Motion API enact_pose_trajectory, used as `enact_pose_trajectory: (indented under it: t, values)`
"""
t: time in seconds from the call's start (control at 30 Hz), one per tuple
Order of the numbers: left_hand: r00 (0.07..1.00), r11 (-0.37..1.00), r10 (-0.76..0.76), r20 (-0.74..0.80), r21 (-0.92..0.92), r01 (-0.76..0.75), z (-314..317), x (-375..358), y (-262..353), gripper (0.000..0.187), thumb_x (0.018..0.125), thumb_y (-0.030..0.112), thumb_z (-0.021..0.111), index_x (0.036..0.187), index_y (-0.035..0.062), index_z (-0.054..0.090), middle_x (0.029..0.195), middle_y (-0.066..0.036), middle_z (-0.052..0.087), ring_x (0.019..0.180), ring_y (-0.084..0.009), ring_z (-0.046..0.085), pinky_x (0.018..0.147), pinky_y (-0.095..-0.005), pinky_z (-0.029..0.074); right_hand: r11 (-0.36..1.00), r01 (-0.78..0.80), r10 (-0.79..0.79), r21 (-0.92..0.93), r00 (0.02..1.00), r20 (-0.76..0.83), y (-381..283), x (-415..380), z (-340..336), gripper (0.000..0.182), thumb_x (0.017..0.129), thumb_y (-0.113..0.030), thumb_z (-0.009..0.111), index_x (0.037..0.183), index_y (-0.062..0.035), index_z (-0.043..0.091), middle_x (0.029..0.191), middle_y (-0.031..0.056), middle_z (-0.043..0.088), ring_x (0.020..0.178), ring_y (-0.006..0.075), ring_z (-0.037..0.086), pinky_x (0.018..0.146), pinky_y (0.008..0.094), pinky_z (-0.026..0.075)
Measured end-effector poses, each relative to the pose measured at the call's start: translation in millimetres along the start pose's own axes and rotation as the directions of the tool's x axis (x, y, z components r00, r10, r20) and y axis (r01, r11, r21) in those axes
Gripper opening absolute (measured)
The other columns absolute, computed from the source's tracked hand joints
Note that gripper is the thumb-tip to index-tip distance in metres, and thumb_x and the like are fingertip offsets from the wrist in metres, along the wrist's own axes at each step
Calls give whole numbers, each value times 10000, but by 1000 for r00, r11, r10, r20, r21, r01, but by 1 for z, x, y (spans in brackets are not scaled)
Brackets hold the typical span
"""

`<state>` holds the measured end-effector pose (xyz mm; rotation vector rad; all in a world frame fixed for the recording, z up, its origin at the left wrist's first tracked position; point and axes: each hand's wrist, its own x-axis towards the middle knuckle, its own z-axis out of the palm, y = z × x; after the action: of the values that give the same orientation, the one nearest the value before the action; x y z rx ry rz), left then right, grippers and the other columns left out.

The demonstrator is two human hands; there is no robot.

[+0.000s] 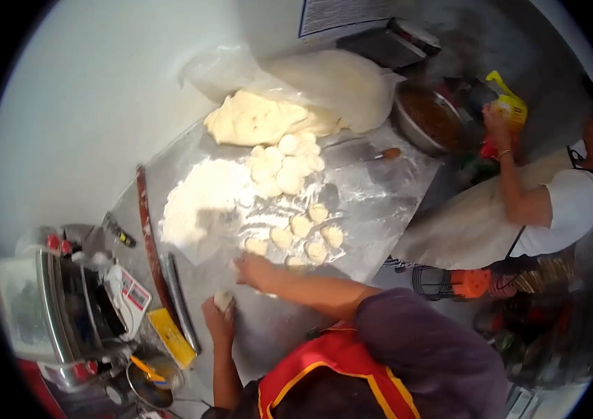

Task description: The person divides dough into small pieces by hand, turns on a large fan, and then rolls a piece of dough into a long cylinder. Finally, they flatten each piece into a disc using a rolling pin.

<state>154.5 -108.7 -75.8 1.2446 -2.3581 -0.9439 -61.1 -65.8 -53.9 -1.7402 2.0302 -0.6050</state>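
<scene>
Broadly, a metal worktable (pixel 373 192) is occupied at eleven o'clock of the view by a dough mass (pixel 256 120) and at nine by spread flour (pixel 197 192). At seven o'clock, the right hand (pixel 253 272) is seen close to the worktable, its grip impossible to tell. Farther out at seven, the left hand (pixel 218 319) is curled around a small dough ball (pixel 223 300).

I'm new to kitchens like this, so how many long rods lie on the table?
2: the reddish rod along the table's left side, and the grey rod between it and the left hand. Clutter could hide others.
</scene>
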Motion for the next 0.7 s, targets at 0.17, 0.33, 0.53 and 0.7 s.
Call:
enact_pose_trajectory:
  t: [0.17, 0.33, 0.53, 0.7]
  values:
    - [994, 894, 8, 110, -446, 42, -22, 1, 51, 379, 856, 169, 660, 1174, 24, 513, 1011, -161, 641, 945, -303, 636, 813, -368, 490, 980, 36, -8, 197, 990, -140, 3, -12, -32, 465, 876, -202, 604, 1278, 10, 508, 1210, 223, 546, 1087, 330, 564, 929, 392, 456]
    - [973, 920, -138, 186, -339, 195, -27, -9, 66, 409, 858, 213, 672, 1167, 28, 478, 1031, -218, 630, 984, -364, 618, 812, -407, 479, 934, -162, 235, 318, 950, -205, 24, -72, -67, 401, 849, -91, 611, 1244, -63, 549, 1086, 190, 612, 942, 353, 607, 820, 393, 489]
    - [995, 991, -40, 94, -121, 52, -21, -17, 68, 404, 803, 290, 721, 1093, 56, 565, 1014, -167, 628, 899, -371, 610, 758, -425, 490, 891, -306, 394, 334, 889, -234, 59, -134, -82, 343, 880, -93, 599, 1217, -39, 563, 975, 151, 650, 803, 230, 642, 728, 330, 517]
    - [998, 988, 60, 35, 144, -65, 3, -4, 92, 412, 765, 380, 736, 1057, 113, 620, 1001, -96, 601, 844, -302, 626, 705, -415, 507, 902, -291, 375, 320, 895, -243, 42, -142, -87, 339, 884, -84, 598, 1216, -26, 560, 984, 143, 640, 788, 232, 635, 715, 321, 511]
